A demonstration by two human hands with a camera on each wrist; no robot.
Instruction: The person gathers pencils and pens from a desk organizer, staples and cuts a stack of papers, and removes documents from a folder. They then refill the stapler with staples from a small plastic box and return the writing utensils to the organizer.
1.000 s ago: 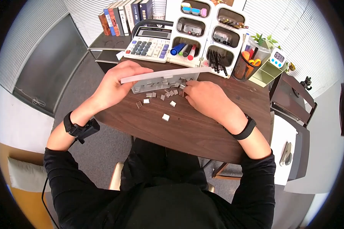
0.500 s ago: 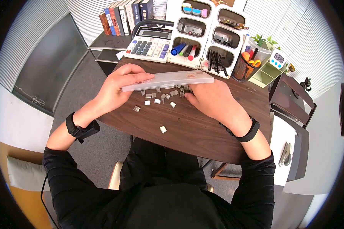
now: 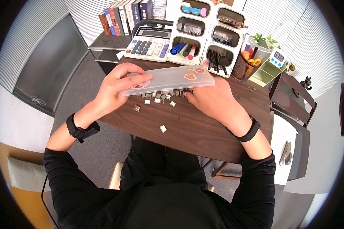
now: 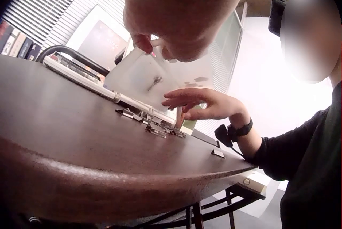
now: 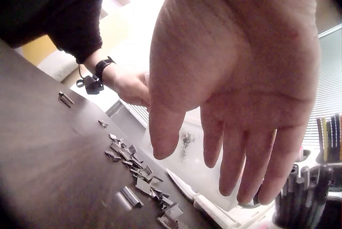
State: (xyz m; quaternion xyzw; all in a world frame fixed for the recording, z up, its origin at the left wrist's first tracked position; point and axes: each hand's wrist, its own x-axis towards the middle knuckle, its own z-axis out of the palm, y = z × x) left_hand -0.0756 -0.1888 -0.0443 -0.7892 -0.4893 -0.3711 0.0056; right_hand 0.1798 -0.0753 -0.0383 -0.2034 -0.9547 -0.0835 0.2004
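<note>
My left hand (image 3: 116, 84) holds the left end of a translucent plastic case (image 3: 168, 79), thumb beneath and fingers on top. Its broad face tilts toward me and carries several stickers (image 3: 190, 76). Small metal clips (image 3: 172, 104) lie scattered on the table in front of the case, partly hidden under its near edge. At the case's right end is my right hand (image 3: 212, 97), its fingers hidden behind the case in the head view. In the right wrist view that right hand (image 5: 235, 90) has straight fingers and a thumb apart, above the pile of clips (image 5: 141, 173).
Behind the case stand a calculator (image 3: 149, 45) and a white organizer (image 3: 204, 38) with pens and markers. A mesh pen cup (image 3: 244, 69) and a green shelf with a digital timer (image 3: 278, 57) are at the right. One clip (image 3: 163, 129) lies nearer the table's front edge (image 3: 172, 146).
The case's top has tipped so its stickered face shows instead of its edge. A few clips have slid toward me. My right hand has moved slightly right, its fingers now behind the case.
</note>
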